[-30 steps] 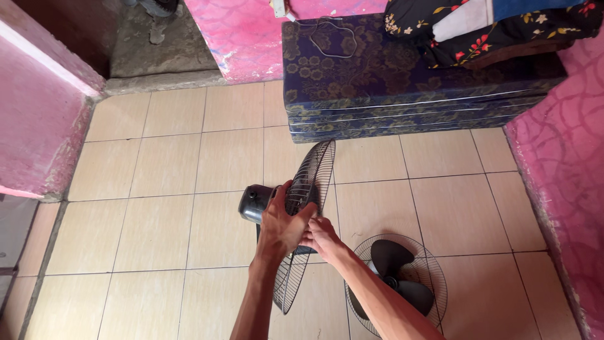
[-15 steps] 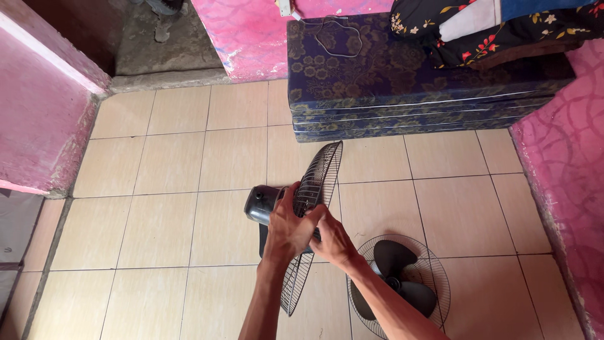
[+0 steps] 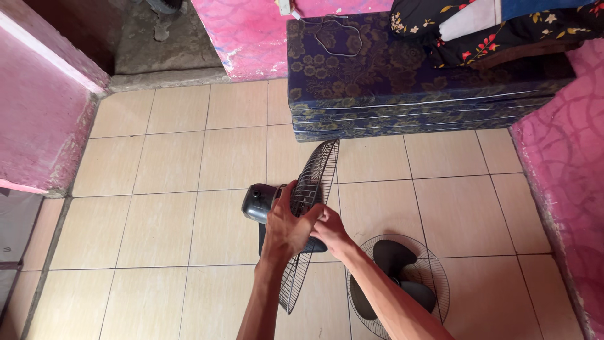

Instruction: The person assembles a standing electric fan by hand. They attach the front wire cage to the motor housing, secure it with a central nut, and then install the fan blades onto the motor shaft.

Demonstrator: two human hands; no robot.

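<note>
Two bare hands meet at the middle of a fan, approx. centre of the floor. Left hand [image 3: 284, 230] lies spread over the rear grille [image 3: 309, 208], fingers curled onto the wire w/ thumb toward the motor [image 3: 259, 203], so it has hold of the grille at its hub. Right hand [image 3: 330, 230] comes in from the other side of the grille, fingertips pressed against the left hand's; whether it pinches anything at the hub I can't tell, the left hand hides that spot.

Grille stands on edge, seen nearly side-on, top leaning toward the mattress [image 3: 415, 82], bottom rim toward the viewer. Motor is a dark rounded housing sticking out on the grille's left side, touching it. A dark base or stand shows just under the hands, mostly hidden.

Just right of the right forearm, a front grille [image 3: 423, 263] lies flat on the tiles [image 3: 189, 164] w/ a dark blade [image 3: 393, 258] resting inside it, apart from the fan being held.

Mattress is folded in layers, blue w/ floral print, against the pink wall [image 3: 251, 31]; a thin cable [image 3: 340, 31] loops on top, and flowered dark cloth [image 3: 503, 31] is piled at its right end
</note>
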